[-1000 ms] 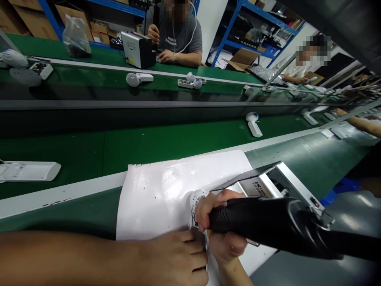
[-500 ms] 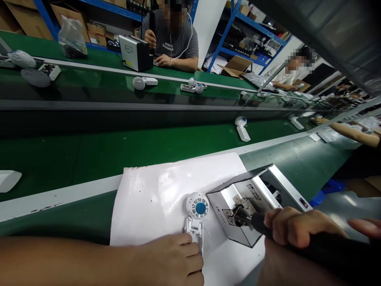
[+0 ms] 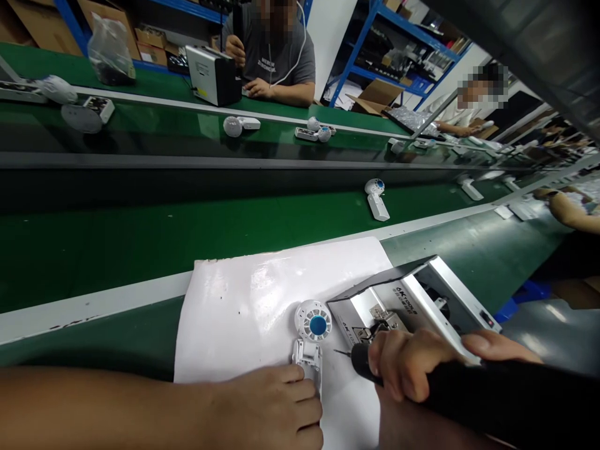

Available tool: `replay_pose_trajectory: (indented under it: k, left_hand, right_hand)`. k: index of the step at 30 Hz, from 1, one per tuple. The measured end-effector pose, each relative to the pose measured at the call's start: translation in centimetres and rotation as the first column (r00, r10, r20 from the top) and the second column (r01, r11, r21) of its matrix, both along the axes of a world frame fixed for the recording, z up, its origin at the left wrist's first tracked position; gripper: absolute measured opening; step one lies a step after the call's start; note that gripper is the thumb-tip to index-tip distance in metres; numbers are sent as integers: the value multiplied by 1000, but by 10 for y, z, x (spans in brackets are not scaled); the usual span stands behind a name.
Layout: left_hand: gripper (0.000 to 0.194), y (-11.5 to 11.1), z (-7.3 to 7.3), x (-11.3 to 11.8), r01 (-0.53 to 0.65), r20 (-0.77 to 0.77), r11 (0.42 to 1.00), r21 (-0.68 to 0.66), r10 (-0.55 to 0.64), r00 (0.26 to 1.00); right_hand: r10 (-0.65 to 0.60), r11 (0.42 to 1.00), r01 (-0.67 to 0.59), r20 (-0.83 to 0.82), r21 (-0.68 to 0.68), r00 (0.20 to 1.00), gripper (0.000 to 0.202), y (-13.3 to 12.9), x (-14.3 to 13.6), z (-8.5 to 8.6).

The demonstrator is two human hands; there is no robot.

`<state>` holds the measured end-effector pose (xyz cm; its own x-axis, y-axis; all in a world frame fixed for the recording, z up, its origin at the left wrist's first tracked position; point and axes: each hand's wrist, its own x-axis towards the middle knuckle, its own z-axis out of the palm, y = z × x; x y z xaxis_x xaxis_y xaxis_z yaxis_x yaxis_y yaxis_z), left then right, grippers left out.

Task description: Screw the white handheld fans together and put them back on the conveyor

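My left hand [image 3: 281, 409] is closed over the lower body of a white device [image 3: 308, 353], holding it down on a white sheet [image 3: 234, 325]. The device has a round vented head with a blue centre, and an open hinge-like joint shows below it; its lower end is hidden by my fingers. In my right hand [image 3: 407, 369], fingers wrapped round it, is a black electric screwdriver [image 3: 360, 360]. Its thin bit points left towards the joint, apart from it. Just behind the screwdriver stands a silver screw feeder [image 3: 412, 300] marked 6K TOOLS, partly covered by my right hand.
Beyond the sheet runs a green conveyor belt [image 3: 187, 225] with a similar white device [image 3: 377, 201] on it. A raised rail [image 3: 164, 161] lies past the belt. A co-worker [image 3: 281, 59] sits opposite beside another screw feeder [image 3: 210, 75]. A metal shelf [image 3: 529, 37] overhangs at upper right.
My right hand has drawn the screwdriver back from the screw feeder and moved left, so its bit is now near the device. My left hand has stayed on the device.
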<state>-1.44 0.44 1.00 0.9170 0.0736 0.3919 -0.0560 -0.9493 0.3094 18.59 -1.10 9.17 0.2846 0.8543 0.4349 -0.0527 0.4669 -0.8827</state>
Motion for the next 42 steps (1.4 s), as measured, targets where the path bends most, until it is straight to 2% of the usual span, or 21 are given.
replay_pose_trajectory:
  k: [2, 5, 14, 17, 21, 24, 28, 31, 37, 42]
  left_hand:
    - [17, -1, -3, 0, 3, -8, 1000, -9, -3, 1000]
    - [17, -2, -5, 1, -1, -8, 1000, -10, 1, 1000]
    - [18, -3, -6, 0, -21, -3, 1000, 0, 21, 1000]
    - [19, -4, -6, -1, -26, -11, 1000, -5, 26, 1000]
    - [19, -4, -5, -1, -23, -6, 1000, -11, 23, 1000]
    - [16, -4, -5, 0, -26, -8, 1000, -8, 26, 1000]
    - [15, -5, -4, 0, -38, -14, 999, 14, 38, 999]
    - [16, -6, -1, 0, -44, -16, 999, 22, 44, 999]
    - [17, -5, 0, 2, -41, 2, 999, 19, 41, 999]
    - [16, -5, -2, 2, -63, 11, 997, 42, 63, 998]
  right_hand:
    - [32, 999, -33, -10, -37, 999, 51, 0, -1, -6]
    - [24, 1000, -25, -23, -2, 999, 65, 4, -3, -13]
    - [-23, 1000, 25, -87, 16, 996, 60, 22, -29, -12]
    - [-37, 999, 38, -100, 8, 994, 60, 24, -28, -10]
    - [11, 1000, -12, -84, -14, 996, 60, 21, -25, -9]
    - [0, 1000, 0, -91, -1, 996, 60, 22, -28, -15]
    - [-64, 998, 64, -102, -11, 993, 75, 27, -38, -27]
    - [-64, 998, 64, -110, -7, 992, 80, 29, -41, -29]
    - [-10, 1000, 10, -84, -3, 996, 60, 28, -37, -28]
    - [-84, 997, 83, -105, -10, 991, 79, 29, -48, -30]
